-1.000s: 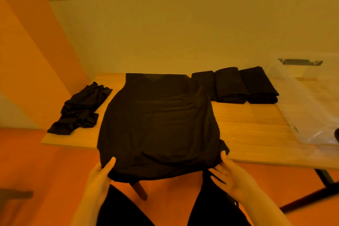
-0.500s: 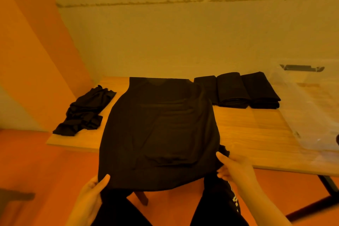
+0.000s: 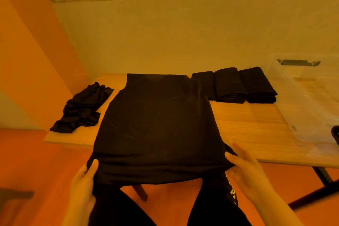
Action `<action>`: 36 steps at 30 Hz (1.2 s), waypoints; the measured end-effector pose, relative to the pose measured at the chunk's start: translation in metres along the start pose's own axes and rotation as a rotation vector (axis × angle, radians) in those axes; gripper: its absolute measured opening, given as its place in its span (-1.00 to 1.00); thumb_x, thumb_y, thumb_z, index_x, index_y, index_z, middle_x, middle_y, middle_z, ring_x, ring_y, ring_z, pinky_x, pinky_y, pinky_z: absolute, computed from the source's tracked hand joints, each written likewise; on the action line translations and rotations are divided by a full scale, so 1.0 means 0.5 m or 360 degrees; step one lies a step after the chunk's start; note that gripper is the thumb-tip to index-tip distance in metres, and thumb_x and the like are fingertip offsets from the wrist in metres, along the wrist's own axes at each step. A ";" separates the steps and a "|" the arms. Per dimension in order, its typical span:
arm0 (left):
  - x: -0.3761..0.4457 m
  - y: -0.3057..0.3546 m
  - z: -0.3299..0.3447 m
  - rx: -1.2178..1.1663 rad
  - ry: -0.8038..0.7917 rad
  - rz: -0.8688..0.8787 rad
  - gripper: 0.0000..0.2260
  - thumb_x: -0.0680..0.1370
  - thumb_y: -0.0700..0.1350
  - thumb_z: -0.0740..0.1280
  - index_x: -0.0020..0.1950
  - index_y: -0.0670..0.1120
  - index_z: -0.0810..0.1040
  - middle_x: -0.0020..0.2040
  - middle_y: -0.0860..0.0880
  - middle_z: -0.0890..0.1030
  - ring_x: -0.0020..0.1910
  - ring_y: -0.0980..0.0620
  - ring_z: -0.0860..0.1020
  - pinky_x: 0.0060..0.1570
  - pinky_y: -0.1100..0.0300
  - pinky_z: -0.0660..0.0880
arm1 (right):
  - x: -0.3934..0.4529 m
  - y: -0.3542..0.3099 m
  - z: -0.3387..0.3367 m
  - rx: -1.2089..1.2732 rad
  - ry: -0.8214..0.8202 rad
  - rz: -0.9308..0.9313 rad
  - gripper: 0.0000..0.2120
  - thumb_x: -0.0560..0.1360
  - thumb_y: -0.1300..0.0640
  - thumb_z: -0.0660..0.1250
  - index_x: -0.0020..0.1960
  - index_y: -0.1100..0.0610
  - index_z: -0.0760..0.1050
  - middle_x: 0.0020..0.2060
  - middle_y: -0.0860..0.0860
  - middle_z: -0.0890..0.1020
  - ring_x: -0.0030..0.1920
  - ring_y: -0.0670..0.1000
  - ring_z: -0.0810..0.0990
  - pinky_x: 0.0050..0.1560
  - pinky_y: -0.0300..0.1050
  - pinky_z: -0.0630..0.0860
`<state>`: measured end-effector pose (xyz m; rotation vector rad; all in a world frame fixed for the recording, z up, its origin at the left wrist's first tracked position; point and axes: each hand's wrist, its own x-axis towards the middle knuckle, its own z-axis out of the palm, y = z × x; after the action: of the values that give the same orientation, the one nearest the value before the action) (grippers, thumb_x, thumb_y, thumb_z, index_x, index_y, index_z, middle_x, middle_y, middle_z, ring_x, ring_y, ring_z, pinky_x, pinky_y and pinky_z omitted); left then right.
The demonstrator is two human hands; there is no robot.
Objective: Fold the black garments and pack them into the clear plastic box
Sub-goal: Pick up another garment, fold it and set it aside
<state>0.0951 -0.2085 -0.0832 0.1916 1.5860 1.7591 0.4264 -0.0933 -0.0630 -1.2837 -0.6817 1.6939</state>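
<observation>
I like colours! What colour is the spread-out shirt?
Black, seen in the head view: spread-out shirt.

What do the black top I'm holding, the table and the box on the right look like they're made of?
Black top: thin, soft matte knit fabric, probably; it drapes limply over the table edge and wrinkles.
Table: wood or wood-look board, light with visible grain lines, smooth finish.
Box: clear plastic, glossy; the table shows through its walls, with a dark latch on the rim.
</observation>
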 end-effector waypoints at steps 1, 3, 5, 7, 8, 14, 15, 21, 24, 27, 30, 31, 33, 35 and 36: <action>0.001 -0.002 -0.006 0.0000 -0.0002 -0.0008 -0.67 0.59 -0.13 0.23 0.33 -0.21 0.43 -0.05 -0.01 0.57 0.11 -0.12 0.51 0.08 0.02 0.44 | -0.003 -0.002 0.001 -0.0093 -0.0059 0.0007 -0.58 0.42 0.34 0.34 0.21 0.02 0.43 0.04 0.00 0.61 0.06 0.07 0.59 0.04 0.01 0.53; 0.001 -0.005 -0.018 0.0014 0.0016 -0.0039 -0.66 0.59 -0.12 0.22 0.34 -0.21 0.42 0.00 -0.06 0.57 0.12 -0.12 0.49 0.12 0.00 0.41 | -0.010 -0.006 -0.002 -0.0305 -0.0104 0.0034 -0.76 0.46 0.31 0.32 0.10 0.12 0.53 0.00 0.04 0.64 0.03 0.07 0.60 -0.06 -0.03 0.54; 0.000 -0.007 -0.028 0.0025 0.0027 -0.0093 -0.65 0.59 -0.11 0.23 0.34 -0.21 0.42 0.08 -0.10 0.55 0.15 -0.13 0.49 0.13 -0.02 0.40 | -0.012 -0.003 -0.015 -0.0537 -0.0008 0.0061 -0.88 0.50 0.25 0.30 0.00 0.25 0.57 -0.05 0.16 0.65 -0.03 0.10 0.60 -0.18 -0.07 0.53; 0.000 -0.011 -0.037 0.0026 0.0013 -0.0163 -0.66 0.59 -0.10 0.23 0.33 -0.19 0.43 0.06 -0.09 0.56 0.15 -0.13 0.49 0.13 -0.02 0.40 | -0.007 0.006 -0.034 -0.0672 0.0033 0.0142 -0.80 0.52 0.18 0.30 -0.02 0.33 0.56 -0.09 0.20 0.63 -0.05 0.11 0.59 -0.21 -0.09 0.53; -0.001 -0.012 -0.039 0.0032 -0.0002 -0.0194 -0.66 0.58 -0.10 0.23 0.33 -0.19 0.43 0.03 -0.08 0.57 0.14 -0.13 0.50 0.12 -0.03 0.39 | -0.009 0.010 -0.042 -0.0693 0.0017 0.0212 -0.76 0.52 0.16 0.29 -0.02 0.36 0.55 -0.10 0.21 0.63 -0.06 0.11 0.59 -0.21 -0.09 0.52; -0.004 -0.023 -0.067 0.0378 -0.0224 -0.0612 -0.62 0.50 -0.27 0.33 0.30 -0.29 0.43 0.08 -0.20 0.58 0.05 -0.17 0.54 0.12 -0.08 0.39 | -0.017 0.026 -0.068 -0.0800 -0.0229 0.0210 -0.81 0.46 0.31 0.33 0.07 0.23 0.55 -0.10 0.11 0.70 -0.04 0.11 0.66 -0.01 0.04 0.55; -0.005 -0.020 -0.071 0.0440 -0.0274 -0.0646 -0.64 0.49 -0.29 0.33 0.28 -0.30 0.45 0.09 -0.22 0.60 0.00 -0.16 0.56 0.10 -0.07 0.40 | -0.018 0.025 -0.069 -0.0857 -0.0261 0.0173 -0.81 0.47 0.29 0.33 0.07 0.17 0.56 -0.11 0.07 0.70 -0.05 0.08 0.67 0.01 0.05 0.56; 0.011 0.090 -0.023 0.0259 -0.0249 -0.0259 -0.80 0.61 -0.19 0.15 0.15 -0.22 0.50 0.02 -0.12 0.58 -0.10 -0.06 0.53 -0.20 0.07 0.53 | 0.000 -0.074 0.005 -0.0504 -0.0252 -0.0040 -0.87 0.48 0.25 0.26 -0.02 0.18 0.56 -0.13 0.11 0.68 -0.05 0.08 0.62 -0.07 -0.04 0.56; 0.043 0.203 0.049 0.0243 -0.0139 0.0043 -0.81 0.58 -0.18 0.25 0.17 -0.16 0.47 0.04 -0.10 0.55 -0.14 0.02 0.52 -0.29 0.15 0.48 | 0.027 -0.182 0.091 -0.0615 -0.0142 -0.0396 -0.96 0.51 0.25 0.27 -0.05 0.19 0.49 -0.15 0.08 0.58 -0.16 0.00 0.57 -0.29 -0.18 0.53; 0.054 0.290 0.108 0.0339 -0.0040 0.0303 -0.81 0.54 -0.16 0.33 0.13 -0.15 0.46 0.08 -0.13 0.50 -0.14 0.00 0.52 -0.27 0.20 0.42 | 0.046 -0.269 0.146 -0.0539 -0.0024 -0.0705 -0.85 0.51 0.23 0.30 0.05 0.06 0.48 -0.04 0.01 0.53 -0.07 -0.02 0.55 -0.25 -0.16 0.48; 0.049 0.327 0.123 0.0292 -0.0063 0.0607 -0.76 0.55 -0.16 0.31 0.22 -0.04 0.42 0.08 -0.09 0.51 -0.06 -0.02 0.53 -0.22 0.18 0.47 | 0.041 -0.305 0.165 -0.0285 -0.0336 -0.0662 -0.82 0.58 0.23 0.17 -0.02 0.09 0.55 -0.03 0.02 0.58 0.04 -0.04 0.54 -0.07 -0.15 0.47; 0.044 0.331 0.124 0.0276 -0.0136 0.0628 -0.86 0.58 -0.17 0.27 0.12 -0.04 0.47 0.02 -0.05 0.53 -0.09 0.03 0.52 -0.22 0.21 0.46 | 0.044 -0.309 0.163 -0.0215 -0.0428 -0.0628 -0.80 0.59 0.24 0.14 -0.01 0.12 0.54 -0.02 0.03 0.59 0.06 -0.04 0.54 -0.02 -0.15 0.48; 0.036 0.335 0.123 0.0226 -0.0343 0.0582 -0.85 0.61 -0.20 0.18 -0.05 -0.03 0.52 -0.13 0.01 0.56 -0.16 0.12 0.54 -0.28 0.30 0.49 | 0.048 -0.315 0.152 -0.0145 -0.0588 -0.0603 -0.82 0.57 0.27 0.16 0.04 0.14 0.53 -0.01 0.05 0.60 0.06 -0.04 0.56 0.03 -0.16 0.55; 0.034 0.334 0.112 0.0251 -0.0560 0.0546 -0.80 0.60 -0.25 0.15 -0.04 -0.05 0.54 -0.15 0.01 0.62 -0.22 0.18 0.61 -0.28 0.36 0.55 | 0.055 -0.320 0.138 -0.0132 -0.0767 -0.0599 -0.71 0.40 0.24 0.39 0.12 0.14 0.52 -0.03 0.06 0.64 0.02 -0.05 0.62 -0.03 -0.24 0.59; 0.033 0.335 0.103 0.0322 -0.0652 0.0538 -0.79 0.58 -0.29 0.15 -0.01 -0.07 0.54 -0.10 0.00 0.63 -0.21 0.19 0.63 -0.25 0.36 0.56 | 0.059 -0.322 0.132 -0.0182 -0.0834 -0.0594 -0.55 0.27 0.22 0.51 0.14 0.13 0.52 -0.03 0.06 0.66 0.00 -0.04 0.64 -0.08 -0.27 0.59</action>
<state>0.0422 -0.1498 0.0744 0.9045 1.4809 1.6604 0.4126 0.0127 0.0773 -0.7154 -1.2562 1.6946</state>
